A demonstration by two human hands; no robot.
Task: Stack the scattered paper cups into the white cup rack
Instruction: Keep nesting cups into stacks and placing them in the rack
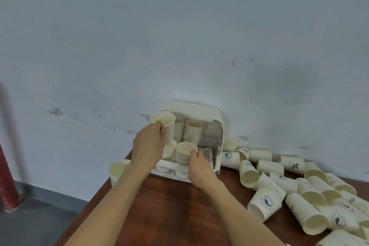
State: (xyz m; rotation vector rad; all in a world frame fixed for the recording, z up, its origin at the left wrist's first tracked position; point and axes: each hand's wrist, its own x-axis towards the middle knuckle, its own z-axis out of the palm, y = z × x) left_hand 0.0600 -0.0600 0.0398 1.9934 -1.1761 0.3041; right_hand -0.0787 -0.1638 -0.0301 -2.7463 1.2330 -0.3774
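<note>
Currently, left hand (148,142): gripped a single paper cup (165,126) by its side wall, raised at the rack's front left, mouth toward the camera.
Right hand (200,168): fingers curled round a short nested stack (184,154) standing on the slatted tray.
White cup rack (209,115): sat on the desk (169,211) against the wall, taller stacks (192,132) inside.
Loose cups (295,189): lay scattered on the desk at right, most tipped over.
Handling: cups judged light, thin-walled, easily crushed.
Grip point: mid-wall or just under the rolled rim, light pressure.
</note>
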